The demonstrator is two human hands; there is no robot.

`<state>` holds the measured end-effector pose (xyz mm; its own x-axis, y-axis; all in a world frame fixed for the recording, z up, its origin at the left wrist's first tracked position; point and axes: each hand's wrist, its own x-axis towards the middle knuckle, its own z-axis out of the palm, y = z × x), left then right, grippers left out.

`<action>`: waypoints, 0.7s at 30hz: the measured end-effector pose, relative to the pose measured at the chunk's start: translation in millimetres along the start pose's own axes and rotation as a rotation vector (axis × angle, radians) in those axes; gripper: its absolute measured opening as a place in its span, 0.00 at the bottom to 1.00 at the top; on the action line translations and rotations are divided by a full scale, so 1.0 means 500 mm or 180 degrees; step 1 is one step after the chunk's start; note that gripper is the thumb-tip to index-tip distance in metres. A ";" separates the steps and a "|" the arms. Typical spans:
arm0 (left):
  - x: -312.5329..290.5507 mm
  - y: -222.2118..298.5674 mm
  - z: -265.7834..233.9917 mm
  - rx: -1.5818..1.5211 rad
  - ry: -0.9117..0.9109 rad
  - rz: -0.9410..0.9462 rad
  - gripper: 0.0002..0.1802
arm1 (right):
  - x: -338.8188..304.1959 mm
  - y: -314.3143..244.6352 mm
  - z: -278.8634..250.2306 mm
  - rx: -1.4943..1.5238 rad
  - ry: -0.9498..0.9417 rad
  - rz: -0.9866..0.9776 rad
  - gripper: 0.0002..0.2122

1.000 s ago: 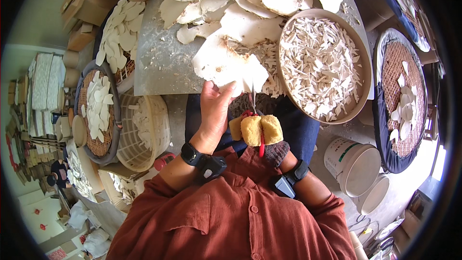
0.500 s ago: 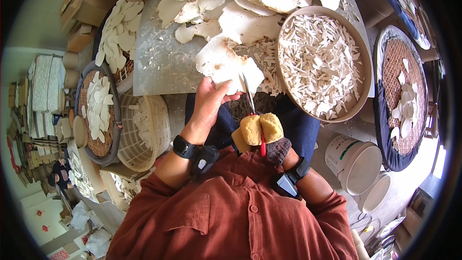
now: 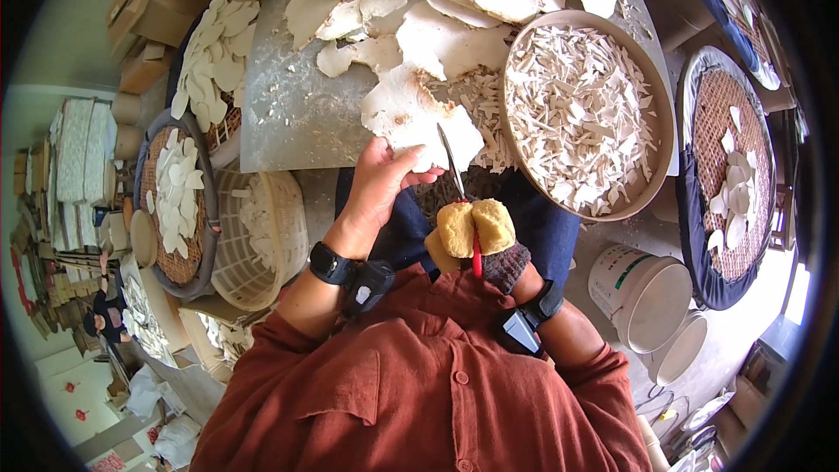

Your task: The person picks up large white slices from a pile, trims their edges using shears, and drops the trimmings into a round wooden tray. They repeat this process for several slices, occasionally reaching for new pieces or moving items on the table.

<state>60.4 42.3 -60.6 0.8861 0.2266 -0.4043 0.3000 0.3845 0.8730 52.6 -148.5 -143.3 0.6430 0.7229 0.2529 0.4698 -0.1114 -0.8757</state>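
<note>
Between the thumb and fingers of my bare left hand [image 3: 384, 179] is a broad, thin white slice [image 3: 415, 122] with a ragged brown-stained edge. What material it is I cannot tell. Red-handled scissors [image 3: 453, 166] are in my right hand [image 3: 502, 267], which wears a dark knit glove. Thick yellow foam pads [image 3: 472, 225] wrap the handles and hide most of its fingers. One scissor blade lies over the slice's face near its right part. Large similar slices [image 3: 446, 31] are heaped on the grey table [image 3: 288, 127] beyond my hands.
At right, a round tray [image 3: 662, 122] holds small white strips. More strips lie on the table beside it. Mesh racks [image 3: 741, 114] with slices stand on both sides. A cream plastic basket [image 3: 293, 236] is at left, white buckets [image 3: 651, 297] at right. Another person [image 3: 109, 319] is far left.
The white slice has shifted slightly to the right in my left hand. My right hand and the scissors have moved only a little.
</note>
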 end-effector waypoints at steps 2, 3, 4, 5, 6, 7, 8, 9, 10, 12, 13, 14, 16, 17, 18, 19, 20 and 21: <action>0.001 0.006 -0.003 -0.0040 -0.0067 -0.0087 0.17 | 0.002 -0.002 -0.012 0.1142 -0.0105 0.0456 0.13; 0.000 0.010 -0.004 -0.0040 -0.0071 -0.0084 0.17 | 0.002 -0.002 -0.015 0.1712 -0.0167 0.0677 0.13; -0.001 0.015 -0.004 -0.0029 -0.0042 -0.0054 0.16 | 0.002 -0.002 -0.017 0.2276 -0.0195 0.0913 0.12; -0.001 0.019 -0.004 -0.0018 -0.0012 -0.0023 0.16 | 0.002 -0.004 -0.016 0.2635 -0.0211 0.0958 0.13; 0.001 0.018 -0.004 -0.0014 -0.0013 -0.0009 0.16 | 0.008 -0.006 -0.015 0.2812 -0.0222 0.0965 0.13; 0.003 0.014 -0.004 -0.0025 0.0161 0.0273 0.16 | 0.014 -0.009 -0.015 0.2990 -0.0234 0.0978 0.13; 0.005 0.013 -0.004 -0.0038 0.0336 0.0558 0.16 | 0.023 -0.013 -0.016 0.4814 -0.0263 0.1263 0.13; 0.007 0.022 -0.001 -0.0035 0.0324 0.0576 0.16 | 0.030 -0.015 -0.019 0.6635 -0.0279 0.1514 0.13; 0.008 0.035 0.005 0.0051 0.0268 0.0852 0.16 | 0.028 -0.006 -0.019 0.6624 -0.0284 0.1492 0.13; 0.013 0.045 0.010 0.0143 0.0205 0.1148 0.16 | 0.012 0.023 -0.010 0.7064 -0.0231 0.2022 0.13; 0.014 0.044 0.014 0.0107 0.0185 0.1119 0.14 | 0.007 0.034 -0.003 0.7265 -0.0116 0.2288 0.14; 0.016 0.043 0.018 0.0070 0.0160 0.1088 0.13 | 0.000 0.045 0.000 0.7259 -0.0122 0.2264 0.14; 0.014 0.047 0.024 -0.0048 0.0168 0.1087 0.13 | 0.006 0.030 -0.011 0.7799 -0.0215 0.2649 0.12; 0.015 0.048 0.026 -0.0165 0.0169 0.1070 0.12 | 0.009 0.021 -0.019 0.7771 -0.0246 0.2651 0.11; 0.019 0.050 0.026 -0.0166 0.0152 0.1076 0.12 | 0.000 0.027 -0.019 0.7763 -0.0237 0.2632 0.11; 0.026 0.052 0.023 -0.0363 0.0236 0.1244 0.13 | -0.014 0.037 -0.015 0.7635 -0.0008 0.2896 0.11; 0.034 0.055 0.020 -0.0561 0.0321 0.1408 0.13 | -0.025 0.046 -0.013 0.7498 0.0221 0.3154 0.11; 0.042 0.060 0.011 -0.0448 0.0505 0.1578 0.12 | -0.031 0.043 -0.011 0.7495 0.0085 0.3059 0.10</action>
<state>89.8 53.6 -41.4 0.8420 0.5395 0.0015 -0.2007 0.3106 0.9291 56.0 -166.0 -163.5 0.2006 0.9402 -0.2753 -0.8333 0.3115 0.4568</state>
